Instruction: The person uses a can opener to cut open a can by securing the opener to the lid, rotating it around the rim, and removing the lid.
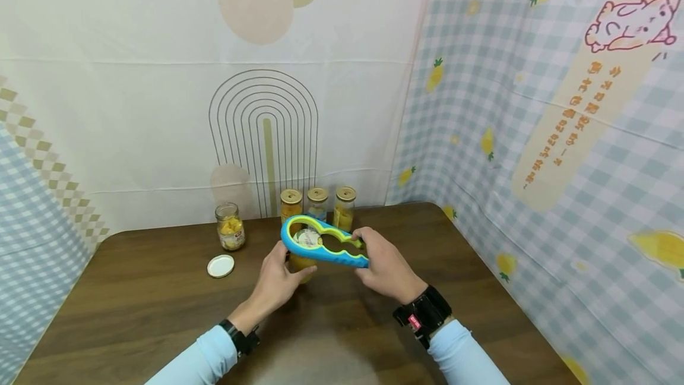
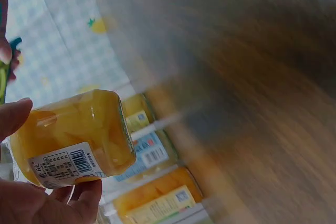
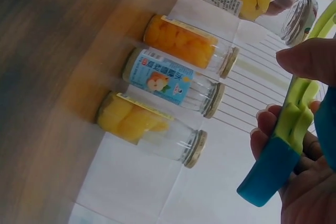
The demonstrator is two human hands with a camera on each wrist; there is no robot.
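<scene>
My left hand (image 1: 274,283) grips a glass jar of yellow fruit (image 2: 79,129), thumb on one side and fingers on the other. The left wrist view shows its barcode label; in the right wrist view its lid (image 3: 303,22) is on. A blue and green jar opener (image 1: 342,257) is held by its handles in my right hand (image 1: 389,266). From the head view, the opener's wide loop lies over the jar's lid, which shows through it. Whether the loop touches the lid I cannot tell. One blue handle end (image 3: 268,174) sticks out past my right fingers.
Behind the hands stand lidded jars: an orange-filled jar (image 3: 181,41), a blue-labelled jar (image 3: 160,77) and a yellow-filled jar (image 3: 139,121). Left of them are an uncapped jar of yellow fruit (image 1: 231,229) and a loose white lid (image 1: 221,266) on the brown table (image 1: 160,314). Curtains hang behind.
</scene>
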